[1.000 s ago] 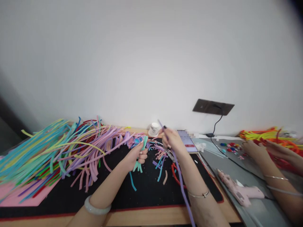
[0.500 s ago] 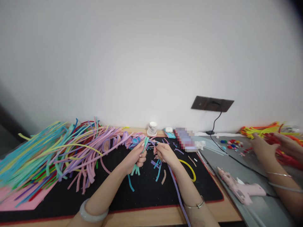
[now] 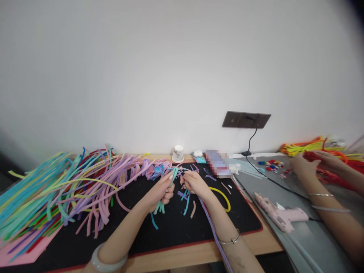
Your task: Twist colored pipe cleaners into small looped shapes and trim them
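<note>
While the left hand (image 3: 161,191) clenches a mint-green bundle (image 3: 175,173), looped top poking up past the thumb and loose ends fanning out below the fist, here's the right hand (image 3: 195,184), pinching a purple strip (image 3: 211,226) just beside it! That strip trails from beneath the right palm toward the wearer; whether its tip touches the bundle, can't tell. A yellow curve (image 3: 226,201) lies right of this pinch, a paper cup (image 3: 178,153) beyond both grips.

It looks like a craft workshop: stems (image 3: 36,185) heaped over a black mat (image 3: 170,235), pompoms (image 3: 272,165) and a glue gun (image 3: 284,218) (a pink one) on the grey worktop (image 3: 315,240) alongside, a socket (image 3: 239,120) in the plain wall (image 3: 142,76), and a second person (image 3: 327,201) working at the right.
</note>
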A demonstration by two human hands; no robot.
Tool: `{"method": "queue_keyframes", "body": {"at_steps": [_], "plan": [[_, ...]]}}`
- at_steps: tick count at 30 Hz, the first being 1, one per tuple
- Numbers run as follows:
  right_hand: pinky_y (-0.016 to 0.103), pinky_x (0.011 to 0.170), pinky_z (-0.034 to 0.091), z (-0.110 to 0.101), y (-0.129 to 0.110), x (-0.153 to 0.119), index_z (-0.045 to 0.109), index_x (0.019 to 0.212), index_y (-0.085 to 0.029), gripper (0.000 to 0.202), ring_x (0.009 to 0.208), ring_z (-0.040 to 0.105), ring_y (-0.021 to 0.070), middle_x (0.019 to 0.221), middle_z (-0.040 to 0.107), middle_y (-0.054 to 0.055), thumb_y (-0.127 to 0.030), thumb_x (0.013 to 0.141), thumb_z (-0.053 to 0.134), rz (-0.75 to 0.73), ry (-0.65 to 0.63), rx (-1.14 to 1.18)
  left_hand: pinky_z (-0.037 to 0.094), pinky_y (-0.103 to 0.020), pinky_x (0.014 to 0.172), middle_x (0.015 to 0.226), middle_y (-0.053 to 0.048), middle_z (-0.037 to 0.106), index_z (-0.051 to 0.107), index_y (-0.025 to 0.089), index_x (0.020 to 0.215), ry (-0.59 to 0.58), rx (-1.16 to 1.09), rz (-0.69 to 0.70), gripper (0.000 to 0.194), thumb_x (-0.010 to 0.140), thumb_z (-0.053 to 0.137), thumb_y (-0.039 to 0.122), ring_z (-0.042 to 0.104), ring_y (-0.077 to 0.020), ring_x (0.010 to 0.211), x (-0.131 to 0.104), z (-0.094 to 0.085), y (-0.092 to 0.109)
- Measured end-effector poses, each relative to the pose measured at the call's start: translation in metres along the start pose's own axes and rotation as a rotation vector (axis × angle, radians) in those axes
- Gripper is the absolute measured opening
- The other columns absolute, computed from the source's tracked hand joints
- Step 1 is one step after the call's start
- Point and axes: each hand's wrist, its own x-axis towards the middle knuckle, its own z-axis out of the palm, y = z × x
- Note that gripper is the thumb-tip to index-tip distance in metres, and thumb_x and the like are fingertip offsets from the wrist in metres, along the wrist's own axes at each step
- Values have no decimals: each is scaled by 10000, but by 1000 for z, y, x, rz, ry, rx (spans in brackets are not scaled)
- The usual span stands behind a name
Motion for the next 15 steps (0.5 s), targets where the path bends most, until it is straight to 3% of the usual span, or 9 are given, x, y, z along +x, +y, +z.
{"method": "queue_keyframes", "body": {"at_steps": [8,12,15], "plan": [[205,369,238,6,6,-1,357,757,-230,261,306,243,72,384,323,-131,-445,880,438,-54,137,-14,132,-160,381,614,99,310,331,271,1380,-52,216,3,601,867,511,526,210,-43,408,-7,7,-6],[196,409,262,8,9,-1,414,828,-223,171,365,299,74,472,369,-118,-371,851,499,-91,183,-90,117,-165,376,610,96,315,498,212,1100,-91,287,-8,465,827,526,588,198,-37,413,-11,9,0],[192,429,277,8,10,1,490,837,-205,115,418,355,75,535,418,-89,-314,824,524,-118,148,-145,132,-170,366,583,98,299,479,199,888,-99,369,8,429,809,523,618,195,-42,415,-13,10,3]]}}
